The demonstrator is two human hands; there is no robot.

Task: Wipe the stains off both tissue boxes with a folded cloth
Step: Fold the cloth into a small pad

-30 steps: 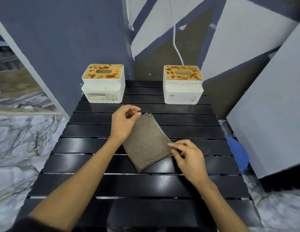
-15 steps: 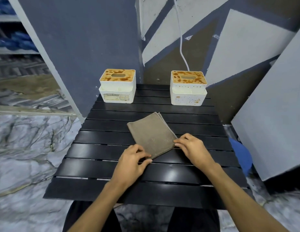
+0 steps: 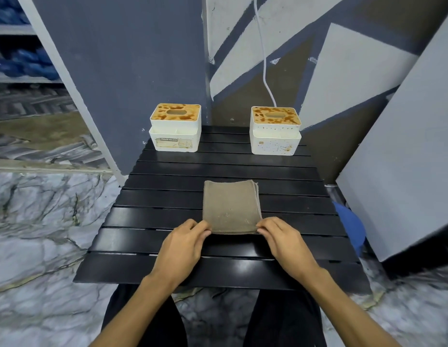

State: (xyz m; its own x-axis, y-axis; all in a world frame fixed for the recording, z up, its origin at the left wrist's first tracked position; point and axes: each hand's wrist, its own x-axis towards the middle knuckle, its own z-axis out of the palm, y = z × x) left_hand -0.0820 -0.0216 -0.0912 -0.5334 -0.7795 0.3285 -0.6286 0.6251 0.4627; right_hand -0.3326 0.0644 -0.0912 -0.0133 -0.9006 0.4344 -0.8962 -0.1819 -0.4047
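Observation:
A folded brown cloth [image 3: 230, 206] lies flat and square on the black slatted table [image 3: 168, 219]. My left hand [image 3: 183, 246] pinches its near left corner, and my right hand [image 3: 285, 244] pinches its near right corner. Two white tissue boxes stand at the table's far edge. The left tissue box [image 3: 176, 128] has a brown-stained top and a label on its front. The right tissue box [image 3: 275, 131] has brown stains on its top and specks on its front.
A dark blue wall panel [image 3: 130, 71] rises behind the left box. A white cable [image 3: 264, 58] hangs down behind the right box. A grey board [image 3: 405, 159] leans at the right, with a blue object [image 3: 350, 226] beside the table. Marble floor surrounds the table.
The cloth has turned from a slanted lie to square with the table. My left hand came from its far corner to its near left corner. The view has pulled back.

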